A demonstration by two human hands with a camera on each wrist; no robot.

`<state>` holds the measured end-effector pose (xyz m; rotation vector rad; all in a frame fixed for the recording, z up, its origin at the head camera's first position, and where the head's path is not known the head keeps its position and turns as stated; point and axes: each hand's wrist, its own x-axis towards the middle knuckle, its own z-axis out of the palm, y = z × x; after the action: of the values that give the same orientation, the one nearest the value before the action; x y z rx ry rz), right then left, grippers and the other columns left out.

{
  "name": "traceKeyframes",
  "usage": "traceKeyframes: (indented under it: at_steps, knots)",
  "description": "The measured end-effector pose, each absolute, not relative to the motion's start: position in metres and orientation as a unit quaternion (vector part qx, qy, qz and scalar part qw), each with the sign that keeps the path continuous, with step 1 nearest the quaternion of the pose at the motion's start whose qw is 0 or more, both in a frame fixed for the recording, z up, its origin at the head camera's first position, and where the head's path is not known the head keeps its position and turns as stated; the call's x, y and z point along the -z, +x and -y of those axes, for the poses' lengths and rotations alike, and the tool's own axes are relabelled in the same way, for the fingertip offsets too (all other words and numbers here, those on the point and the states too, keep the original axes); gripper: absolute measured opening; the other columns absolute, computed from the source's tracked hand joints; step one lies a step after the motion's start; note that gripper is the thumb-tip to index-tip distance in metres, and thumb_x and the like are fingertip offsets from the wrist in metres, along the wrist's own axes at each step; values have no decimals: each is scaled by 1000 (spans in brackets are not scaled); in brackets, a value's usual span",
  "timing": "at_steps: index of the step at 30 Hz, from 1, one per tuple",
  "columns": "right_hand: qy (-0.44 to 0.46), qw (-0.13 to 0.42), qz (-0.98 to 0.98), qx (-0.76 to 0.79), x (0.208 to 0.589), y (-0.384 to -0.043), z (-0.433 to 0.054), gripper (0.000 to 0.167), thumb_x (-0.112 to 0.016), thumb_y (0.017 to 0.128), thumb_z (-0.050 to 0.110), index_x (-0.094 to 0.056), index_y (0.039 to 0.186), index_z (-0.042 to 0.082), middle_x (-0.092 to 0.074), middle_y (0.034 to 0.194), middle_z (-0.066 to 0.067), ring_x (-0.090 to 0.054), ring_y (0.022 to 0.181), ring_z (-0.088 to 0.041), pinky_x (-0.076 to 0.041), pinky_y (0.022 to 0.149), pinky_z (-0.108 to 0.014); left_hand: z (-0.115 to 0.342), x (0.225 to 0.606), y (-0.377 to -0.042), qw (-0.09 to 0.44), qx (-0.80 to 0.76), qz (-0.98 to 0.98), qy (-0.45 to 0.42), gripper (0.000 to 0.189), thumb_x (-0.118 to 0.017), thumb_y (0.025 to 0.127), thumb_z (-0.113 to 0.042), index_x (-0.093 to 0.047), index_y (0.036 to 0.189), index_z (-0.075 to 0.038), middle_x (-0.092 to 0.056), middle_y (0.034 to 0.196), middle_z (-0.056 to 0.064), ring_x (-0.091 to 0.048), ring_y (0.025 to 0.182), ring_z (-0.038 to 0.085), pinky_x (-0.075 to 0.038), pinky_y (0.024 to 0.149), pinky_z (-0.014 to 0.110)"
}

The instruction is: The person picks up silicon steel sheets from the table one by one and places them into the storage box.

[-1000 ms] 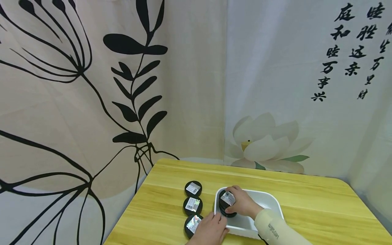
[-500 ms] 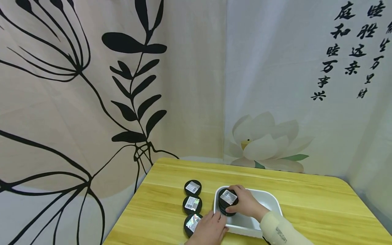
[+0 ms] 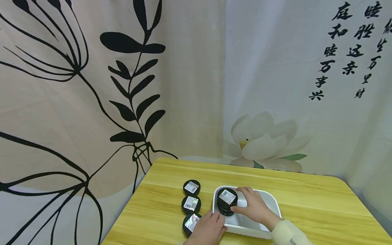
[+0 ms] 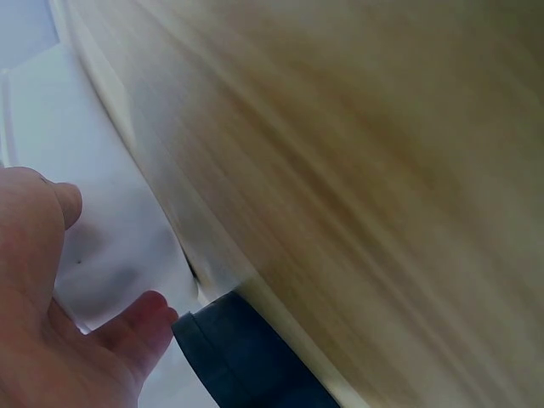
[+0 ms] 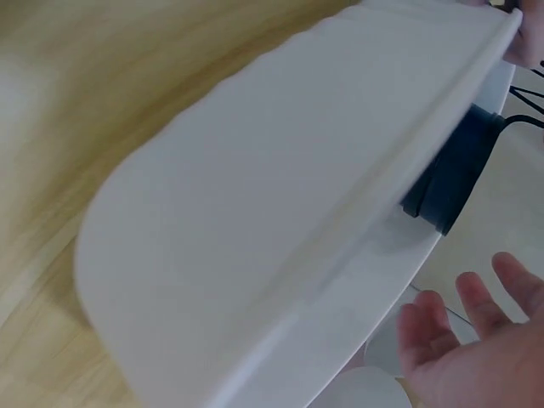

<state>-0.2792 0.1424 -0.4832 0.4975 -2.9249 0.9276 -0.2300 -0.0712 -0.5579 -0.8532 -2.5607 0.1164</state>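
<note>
In the head view, a white plastic tray (image 3: 245,221) holds a small stack of flat round black containers (image 3: 227,198), the top one bearing a silver barcode label. My left hand (image 3: 209,227) grips the tray's near left corner, its thumb against the outer wall (image 4: 127,246) in the left wrist view. My right hand (image 3: 255,207) is just right of the stack, inside the tray, with fingers spread. A gap shows between those fingers and the dark stack (image 5: 459,170) in the right wrist view. Beside my left hand lies another labelled black container (image 3: 190,223), partly covered by it.
Two more round black containers (image 3: 191,204) continue the column left of the tray on the yellow wood-grain table (image 3: 306,204). A printed curtain (image 3: 196,85) hangs behind the table's far edge.
My right hand has let go of the top black container and drawn slightly right, leaving the stack in the tray. My left hand stays at the tray corner.
</note>
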Motion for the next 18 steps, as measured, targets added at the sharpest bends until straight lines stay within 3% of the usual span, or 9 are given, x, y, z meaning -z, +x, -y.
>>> traceKeyframes:
  at_steps: [7, 12, 18]
  knots:
    - [147, 40, 948, -279, 484, -269, -152, 63, -79, 82, 48, -63, 131, 10, -63, 133, -9, -54, 123, -35, -42, 105, -57, 71, 555, -230, 186, -33, 934, -303, 27, -58, 100, -46, -59, 100, -19, -56, 93, -5, -52, 81, 12, -45, 70, 25]
    - [146, 54, 947, -279, 485, -264, -158, 59, -78, 85, 46, -63, 130, 11, -63, 133, -9, -54, 125, -36, -43, 105, -58, 71, 556, -230, 216, -46, 926, -306, 28, -60, 98, -47, -59, 99, -19, -57, 92, -5, -53, 81, 13, -44, 71, 24]
    - [156, 108, 942, -275, 488, -259, -165, 51, -76, 87, 42, -66, 125, 9, -67, 126, -7, -57, 122, -35, -44, 103, -56, 71, 560, -230, 234, -50, 922, -306, 28, -63, 96, -47, -58, 97, -19, -56, 91, -5, -52, 81, 13, -43, 73, 24]
